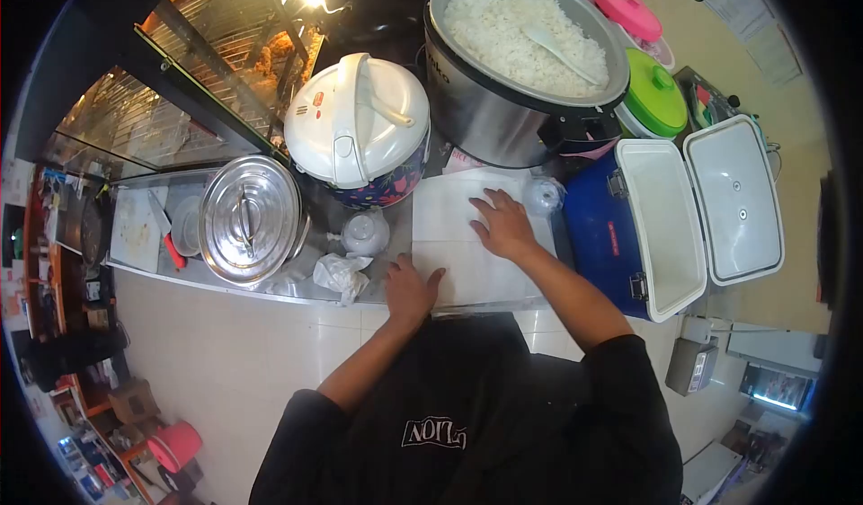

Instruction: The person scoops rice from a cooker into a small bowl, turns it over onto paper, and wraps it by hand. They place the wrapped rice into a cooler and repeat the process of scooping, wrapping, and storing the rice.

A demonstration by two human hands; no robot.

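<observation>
White paper sheets point(454, 271) lie on the metal counter in front of me. My right hand point(503, 225) rests on the upper right part of the paper, fingers spread and holding nothing. At the paper's lower left edge is my left hand point(411, 289), its fingers apart and empty. Just left of it are a crumpled white plastic bag point(342, 275) and an upturned white bowl point(365, 233). Behind the paper stands a large open rice cooker point(485, 114) full of white rice point(526, 33), with a pale scoop point(559, 53) lying in the rice.
A lidded rice cooker point(360, 119), a steel pot point(252, 220) and a red-handled knife point(168, 235) are on the left, below a lit glass cabinet point(189, 110). An open blue cooler point(602, 235) stands right, near a green-lidded container point(654, 94).
</observation>
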